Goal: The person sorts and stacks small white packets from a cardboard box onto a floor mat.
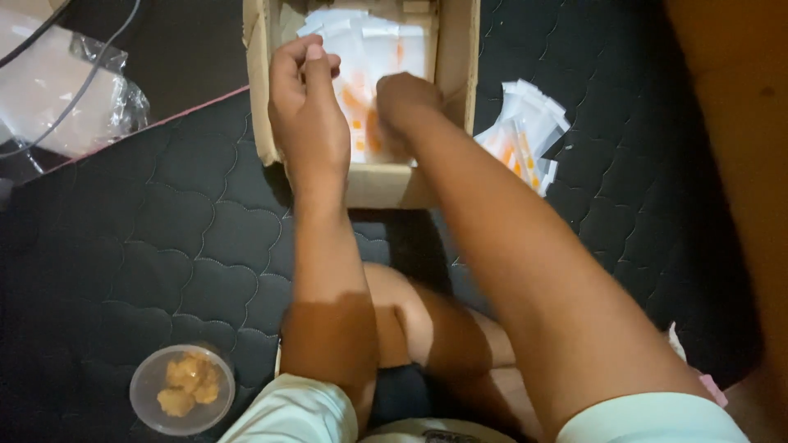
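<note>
Both your hands are inside the cardboard box [361, 184]. Your left hand [308, 107] has its fingers curled close, pinching at the top of the white packets [386, 41] with orange marks. Your right hand [402, 102] is bunched up and pressing down on the packets; I cannot tell if its grip holds one. Take one packet at a time and keep the pile flat. More packets [525, 131] lie just beside the box on the dark quilted mat [189, 238]. A round tub of yellow bits [182, 388] sits near your knee.
</note>
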